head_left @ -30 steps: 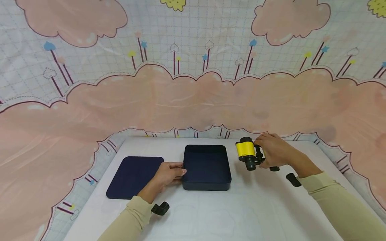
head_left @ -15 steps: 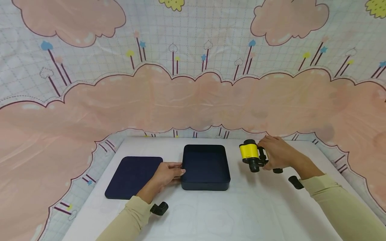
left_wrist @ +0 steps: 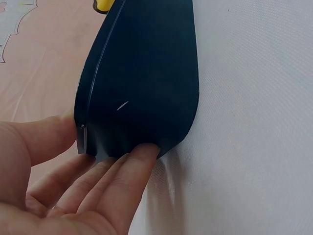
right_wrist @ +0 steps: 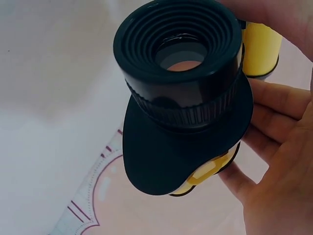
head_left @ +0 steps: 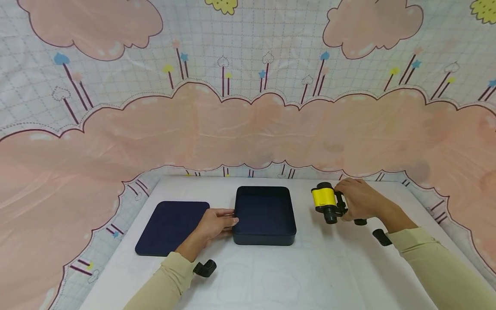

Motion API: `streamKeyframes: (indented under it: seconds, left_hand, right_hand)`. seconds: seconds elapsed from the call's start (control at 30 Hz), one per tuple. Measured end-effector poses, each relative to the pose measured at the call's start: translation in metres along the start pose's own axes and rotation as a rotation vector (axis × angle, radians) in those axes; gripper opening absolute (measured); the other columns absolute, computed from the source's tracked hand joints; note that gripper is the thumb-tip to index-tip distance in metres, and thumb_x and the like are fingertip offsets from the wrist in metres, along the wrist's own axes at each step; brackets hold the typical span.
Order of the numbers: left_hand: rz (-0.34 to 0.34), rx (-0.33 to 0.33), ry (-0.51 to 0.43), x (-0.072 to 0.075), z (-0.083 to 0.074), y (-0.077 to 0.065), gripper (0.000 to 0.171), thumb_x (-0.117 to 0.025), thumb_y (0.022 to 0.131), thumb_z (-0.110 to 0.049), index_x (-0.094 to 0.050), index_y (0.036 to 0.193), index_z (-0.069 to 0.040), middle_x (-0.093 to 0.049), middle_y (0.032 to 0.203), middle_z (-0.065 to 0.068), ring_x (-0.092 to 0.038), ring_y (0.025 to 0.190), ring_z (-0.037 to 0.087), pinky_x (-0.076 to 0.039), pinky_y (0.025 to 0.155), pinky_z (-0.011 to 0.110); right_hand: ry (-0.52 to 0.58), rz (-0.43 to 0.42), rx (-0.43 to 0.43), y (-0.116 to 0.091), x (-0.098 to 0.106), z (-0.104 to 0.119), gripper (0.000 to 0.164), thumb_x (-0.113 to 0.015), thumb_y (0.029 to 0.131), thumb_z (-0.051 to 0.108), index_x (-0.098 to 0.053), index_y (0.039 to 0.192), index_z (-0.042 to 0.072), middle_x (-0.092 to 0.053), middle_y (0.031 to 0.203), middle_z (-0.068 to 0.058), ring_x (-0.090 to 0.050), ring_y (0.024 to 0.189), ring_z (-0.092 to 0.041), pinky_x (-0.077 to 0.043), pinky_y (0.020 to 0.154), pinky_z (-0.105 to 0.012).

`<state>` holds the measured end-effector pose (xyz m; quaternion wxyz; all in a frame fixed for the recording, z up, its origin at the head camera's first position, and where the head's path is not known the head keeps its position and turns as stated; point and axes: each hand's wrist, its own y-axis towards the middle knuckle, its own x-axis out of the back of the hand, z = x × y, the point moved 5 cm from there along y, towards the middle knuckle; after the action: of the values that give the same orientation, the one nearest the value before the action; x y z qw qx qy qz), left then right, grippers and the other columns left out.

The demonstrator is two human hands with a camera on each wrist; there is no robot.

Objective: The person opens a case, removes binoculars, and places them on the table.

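A dark navy rectangular box [head_left: 265,215] stands uncovered on the white table, its inside facing up. My left hand [head_left: 213,224] holds its left wall; the left wrist view shows the thumb [left_wrist: 51,137] at the rim and the other fingers along the outside of the box. Right of the box, my right hand [head_left: 358,199] grips yellow and black binoculars [head_left: 324,198] above the table. In the right wrist view a black eyepiece [right_wrist: 181,58] is close to the camera, with the thumb and fingers around the binoculars' body. Part of the binoculars is hidden behind the hand.
A flat dark navy lid [head_left: 170,228] lies left of the box, partly behind the left forearm. The white table [head_left: 271,275] extends in front of both. A printed cloth [head_left: 248,133] with clouds hangs behind the table. Each wrist carries a small black camera [head_left: 205,268].
My right hand has moved the binoculars slightly to the right and a little lower, away from the box. The left hand, box and lid stay in place.
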<state>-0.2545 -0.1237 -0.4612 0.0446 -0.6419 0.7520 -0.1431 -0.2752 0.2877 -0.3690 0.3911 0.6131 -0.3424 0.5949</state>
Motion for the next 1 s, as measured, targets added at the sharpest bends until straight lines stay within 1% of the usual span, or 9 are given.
streamKeyframes:
  seconds: [0.2, 0.57, 0.77, 1.0]
  left_hand:
    - [0.004, 0.0, -0.007, 0.001, 0.0, -0.001, 0.048, -0.073, 0.096, -0.004, -0.061, 0.142, 0.001, -0.07, 0.133, 0.023, -0.075, 0.113, 0.032, -0.062, 0.095, 0.049]
    - [0.009, -0.008, 0.008, 0.003, 0.0, 0.0, 0.05, -0.074, 0.095, -0.007, -0.061, 0.143, 0.001, -0.07, 0.134, 0.023, -0.074, 0.115, 0.034, -0.061, 0.095, 0.05]
    - [0.022, -0.001, 0.002, 0.003, 0.0, 0.003, 0.05, -0.073, 0.097, -0.008, -0.06, 0.144, -0.001, -0.068, 0.137, 0.022, -0.073, 0.117, 0.033, -0.061, 0.096, 0.049]
    - [0.011, -0.003, -0.003, 0.002, -0.002, 0.001, 0.047, -0.073, 0.096, -0.005, -0.063, 0.141, 0.0, -0.069, 0.135, 0.023, -0.076, 0.112, 0.031, -0.062, 0.095, 0.049]
  right_hand:
    - [0.025, -0.012, 0.008, -0.002, -0.002, -0.002, 0.076, -0.098, 0.061, 0.036, -0.069, 0.121, 0.001, -0.073, 0.12, -0.013, -0.06, 0.12, -0.04, -0.041, 0.11, -0.068]
    - [0.046, 0.026, -0.018, 0.002, -0.016, -0.007, 0.079, -0.098, 0.061, 0.034, -0.068, 0.125, -0.001, -0.072, 0.126, -0.016, -0.057, 0.127, -0.043, -0.037, 0.114, -0.071]
    - [0.052, 0.029, -0.031, 0.003, -0.018, -0.007, 0.08, -0.098, 0.061, 0.034, -0.067, 0.125, -0.001, -0.071, 0.127, -0.016, -0.057, 0.127, -0.042, -0.037, 0.114, -0.071]
    - [0.077, 0.02, -0.018, 0.001, -0.024, -0.005, 0.076, -0.099, 0.061, 0.033, -0.068, 0.123, 0.001, -0.072, 0.123, -0.014, -0.059, 0.123, -0.039, -0.04, 0.112, -0.07]
